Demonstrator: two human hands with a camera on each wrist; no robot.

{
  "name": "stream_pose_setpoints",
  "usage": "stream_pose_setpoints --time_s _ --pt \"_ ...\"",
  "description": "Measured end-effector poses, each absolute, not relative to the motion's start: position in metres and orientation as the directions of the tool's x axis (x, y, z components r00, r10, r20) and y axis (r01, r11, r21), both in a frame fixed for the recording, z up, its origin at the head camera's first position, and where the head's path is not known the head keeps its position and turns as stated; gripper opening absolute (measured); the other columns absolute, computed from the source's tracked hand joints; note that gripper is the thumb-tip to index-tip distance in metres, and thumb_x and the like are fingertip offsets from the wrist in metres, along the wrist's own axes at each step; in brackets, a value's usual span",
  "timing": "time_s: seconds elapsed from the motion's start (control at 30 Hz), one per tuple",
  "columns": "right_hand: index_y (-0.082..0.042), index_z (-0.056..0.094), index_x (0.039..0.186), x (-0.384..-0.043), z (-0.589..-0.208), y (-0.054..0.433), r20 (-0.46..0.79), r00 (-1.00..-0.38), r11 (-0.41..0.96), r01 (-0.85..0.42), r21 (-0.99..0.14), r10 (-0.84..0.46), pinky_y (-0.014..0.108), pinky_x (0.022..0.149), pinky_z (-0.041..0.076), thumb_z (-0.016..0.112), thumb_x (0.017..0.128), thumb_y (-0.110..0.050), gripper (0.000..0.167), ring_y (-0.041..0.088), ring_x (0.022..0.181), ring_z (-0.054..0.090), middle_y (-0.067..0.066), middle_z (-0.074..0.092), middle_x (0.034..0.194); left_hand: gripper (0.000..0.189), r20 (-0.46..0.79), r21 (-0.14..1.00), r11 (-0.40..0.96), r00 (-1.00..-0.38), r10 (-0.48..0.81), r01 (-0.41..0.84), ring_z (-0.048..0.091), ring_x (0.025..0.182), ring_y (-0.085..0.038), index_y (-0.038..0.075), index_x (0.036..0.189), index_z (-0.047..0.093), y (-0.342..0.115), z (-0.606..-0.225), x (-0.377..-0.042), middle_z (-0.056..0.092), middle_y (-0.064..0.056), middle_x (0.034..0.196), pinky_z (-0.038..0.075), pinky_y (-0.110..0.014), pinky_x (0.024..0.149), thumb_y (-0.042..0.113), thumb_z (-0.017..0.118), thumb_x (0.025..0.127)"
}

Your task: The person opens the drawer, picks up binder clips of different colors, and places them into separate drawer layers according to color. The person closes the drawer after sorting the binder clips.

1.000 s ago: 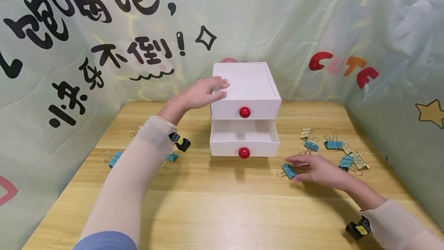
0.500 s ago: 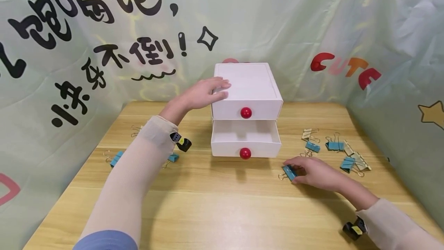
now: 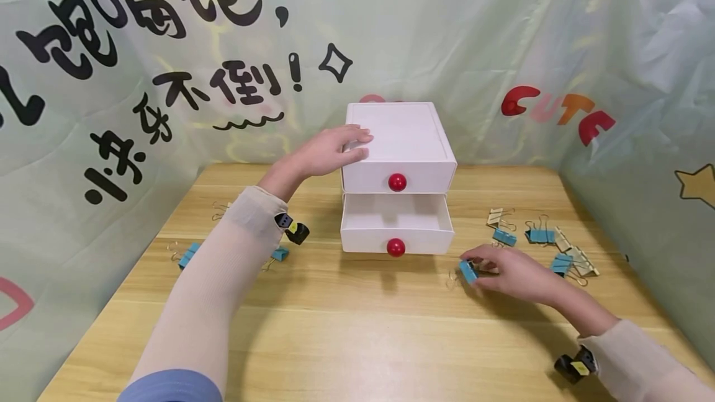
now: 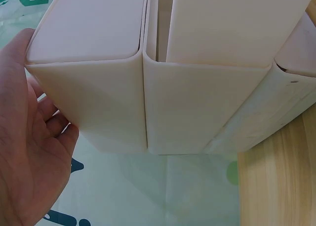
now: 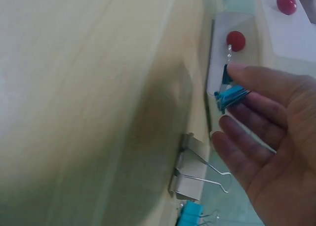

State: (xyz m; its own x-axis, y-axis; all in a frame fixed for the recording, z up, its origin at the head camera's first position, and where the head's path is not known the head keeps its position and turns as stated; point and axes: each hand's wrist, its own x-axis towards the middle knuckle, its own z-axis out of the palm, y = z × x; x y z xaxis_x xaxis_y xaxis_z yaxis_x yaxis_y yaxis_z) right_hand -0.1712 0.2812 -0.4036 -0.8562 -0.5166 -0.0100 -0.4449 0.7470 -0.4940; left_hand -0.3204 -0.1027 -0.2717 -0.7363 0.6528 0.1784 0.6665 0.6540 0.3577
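Right hand (image 3: 511, 273) pinches blue clip (image 3: 468, 272), gap to drawer (image 3: 363, 241) edge; left hand (image 3: 328, 151) unclenched on cabinet (image 3: 404, 132) top edge

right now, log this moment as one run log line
left hand rests on white cabinet | right hand pinches blue binder clip | upper drawer closed | lower drawer open

You are seeing a white box (image 3: 398, 132) with red knobs (image 3: 397, 182) at centre, blue clips (image 3: 468, 272) and cream clips (image 3: 583, 260) at right, black lettering (image 3: 172, 77) upper left.
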Motion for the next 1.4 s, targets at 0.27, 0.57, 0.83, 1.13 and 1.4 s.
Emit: stream_pose_setpoints --time_s 0.27,0.57,0.83,1.13,1.4 --pt "-0.013 0.063 0.128 -0.167 -0.397 0.287 0.135 -0.837 0.682 -0.517 -0.517 -0.531 0.043 0.087 0.054 0.076 0.087 -0.031 0.046 0.029 0.109 0.064 0.003 0.065 0.124 0.053 0.168 0.36 0.66 -0.742 0.649 0.659 0.025 0.145 -0.019 0.016 0.145 0.05 -0.102 -0.27 -0.319 0.038 -0.001 0.154 0.02 -0.038 0.117 0.046 0.046 0.101" --pt "-0.01 0.063 0.128 -0.166 -0.395 0.287 0.25 -0.805 0.52 -0.55 -0.653 -0.537 0.018 0.092 0.047 0.078 0.084 -0.016 0.047 0.007 0.115 0.059 0.003 0.064 0.125 0.053 0.166 0.37 0.654 -0.74 0.652 0.66 0.025 0.145 -0.02 0.016 0.145 0.05 -0.102 -0.272 -0.32 0.039 -0.001 0.153 0.02 -0.038 0.117 0.046 0.047 0.101" --pt "0.001 0.058 0.127 -0.166 -0.383 0.283 0.319 -0.795 0.295 -0.515 -0.805 -0.516 0.022 0.089 0.051 0.073 0.083 0.006 0.046 0.005 0.114 0.059 0.005 0.061 0.125 0.054 0.169 0.364 0.654 -0.738 0.654 0.663 0.025 0.145 -0.019 0.015 0.145 0.05 -0.102 -0.271 -0.32 0.039 -0.001 0.153 0.02 -0.039 0.117 0.046 0.047 0.101" --pt "-0.003 0.059 0.133 -0.17 -0.369 0.278 0.291 -0.842 0.358 -0.473 -0.805 -0.455 0.023 0.081 0.054 0.072 0.087 -0.001 0.048 0.01 0.105 0.062 0.0 0.063 0.123 0.053 0.175 0.359 0.653 -0.736 0.655 0.667 0.025 0.145 -0.02 0.015 0.144 0.05 -0.102 -0.271 -0.319 0.039 -0.001 0.153 0.02 -0.039 0.117 0.045 0.046 0.101" --pt "0.003 0.059 0.13 -0.175 -0.356 0.266 0.329 -0.82 0.281 -0.491 -0.824 -0.469 0.023 0.082 0.054 0.069 0.087 0.005 0.044 0.013 0.098 0.064 -0.003 0.065 0.121 0.053 0.177 0.36 0.651 -0.734 0.656 0.668 0.025 0.145 -0.02 0.015 0.144 0.051 -0.101 -0.271 -0.318 0.04 -0.001 0.153 0.02 -0.039 0.117 0.045 0.046 0.101"
